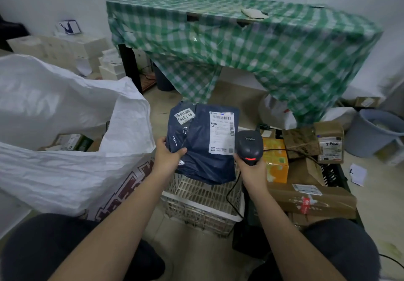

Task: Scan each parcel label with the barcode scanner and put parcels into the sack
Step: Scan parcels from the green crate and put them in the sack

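- The left hand (pixel 168 157) holds a dark navy plastic mailer parcel (pixel 203 145) by its near-left edge, fingers clamped on it with the thumb lying across the front.
- The parcel is held up above a white slatted plastic crate (pixel 203 202) that sits on the floor in the middle of the scene.
- A tall white shipping label (pixel 221 133) with barcodes is stuck on the right part of the parcel's face; a smaller white sticker (pixel 184 116) with printed numbers sits at its far-left corner, tilted.
- The right hand (pixel 251 170) grips the handle of a black corded barcode scanner (pixel 249 147), fingers wrapped tight round it; a red light shows on the scanner's near side.
- The scanner's head is just beside the lower right edge of the label; whether they touch cannot be told.
- A large white woven plastic sack (pixel 65 132) stands open on the left, with small boxes visible inside its mouth.
- To the right lie a yellow-orange carton (pixel 275 160) and several brown cardboard parcels (pixel 312 197), stacked close together.
- At the far side stands a counter draped in a green and white checked cloth (pixel 240 40).
- A grey plastic bucket (pixel 376 132) sits at the far right.
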`<state>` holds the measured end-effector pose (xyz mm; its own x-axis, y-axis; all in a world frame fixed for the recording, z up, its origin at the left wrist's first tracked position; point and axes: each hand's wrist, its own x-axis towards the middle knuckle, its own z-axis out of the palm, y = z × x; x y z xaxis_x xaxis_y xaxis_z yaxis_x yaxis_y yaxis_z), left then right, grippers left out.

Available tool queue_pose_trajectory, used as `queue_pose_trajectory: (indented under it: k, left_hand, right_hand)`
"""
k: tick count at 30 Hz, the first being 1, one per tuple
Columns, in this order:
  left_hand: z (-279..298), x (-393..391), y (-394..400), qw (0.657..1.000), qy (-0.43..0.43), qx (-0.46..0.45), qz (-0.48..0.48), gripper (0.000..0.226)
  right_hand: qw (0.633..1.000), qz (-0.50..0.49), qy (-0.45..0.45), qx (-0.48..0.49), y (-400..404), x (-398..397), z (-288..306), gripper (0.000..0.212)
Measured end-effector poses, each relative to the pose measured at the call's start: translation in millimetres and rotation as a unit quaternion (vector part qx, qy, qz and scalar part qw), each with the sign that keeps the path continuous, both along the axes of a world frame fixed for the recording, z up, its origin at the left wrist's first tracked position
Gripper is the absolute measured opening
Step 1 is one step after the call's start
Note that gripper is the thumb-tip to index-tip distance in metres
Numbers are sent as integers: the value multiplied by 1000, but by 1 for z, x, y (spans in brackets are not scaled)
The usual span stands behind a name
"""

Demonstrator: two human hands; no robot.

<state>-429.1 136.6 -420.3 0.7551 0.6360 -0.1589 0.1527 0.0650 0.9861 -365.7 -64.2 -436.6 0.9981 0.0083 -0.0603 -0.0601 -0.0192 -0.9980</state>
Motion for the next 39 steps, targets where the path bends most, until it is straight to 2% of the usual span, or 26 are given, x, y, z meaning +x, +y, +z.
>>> queue_pose_trajectory:
  k: [4,10,32,37,39]
  left_hand:
    - [-2,9,6,1000,-19,-4,23,57]
    - [-1,16,5,999,-44,-6,19,61]
    - [-3,13,5,997,-69,21,9,53]
    - [10,7,3,995,-101,28,7,51]
    - [21,0,5,991,-128,35,26,49]
  right_hand:
    - [999,21,-16,-37,-11,3,26,8]
    - [992,92,21,-83,-3,-1,46,17]
    - [993,56,10,-103,-6,-5,59,20]
    - [997,41,-15,-62,1,-9,67,13]
    - [999,28,-27,-36,9,-11,75,16]
